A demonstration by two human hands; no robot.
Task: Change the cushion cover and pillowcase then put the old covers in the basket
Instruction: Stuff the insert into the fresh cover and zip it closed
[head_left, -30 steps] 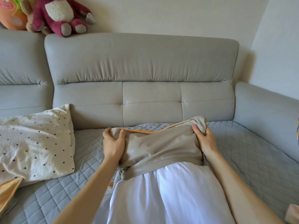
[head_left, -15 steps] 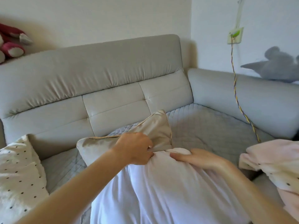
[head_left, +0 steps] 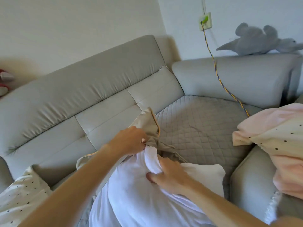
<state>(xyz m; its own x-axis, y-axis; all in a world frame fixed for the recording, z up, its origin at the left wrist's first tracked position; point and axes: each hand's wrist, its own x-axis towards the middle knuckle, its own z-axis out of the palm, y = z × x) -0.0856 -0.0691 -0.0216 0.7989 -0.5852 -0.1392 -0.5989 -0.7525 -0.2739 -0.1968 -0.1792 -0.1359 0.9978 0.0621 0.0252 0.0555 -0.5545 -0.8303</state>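
Head view: beige cushion cover point(head_left: 148, 128) is bunched in left hand point(head_left: 131, 141) fingers; white cushion insert point(head_left: 131, 194) is pinched by right hand point(head_left: 168, 176) on sofa point(head_left: 98, 89).

Grey corner sofa point(head_left: 85, 89) with quilted seat pad point(head_left: 200, 128) against plain pale walls point(head_left: 73, 22); wall socket point(head_left: 205, 21) with braided cable point(head_left: 218, 74); grey plush toy point(head_left: 259, 41) on backrest; soft daylight.
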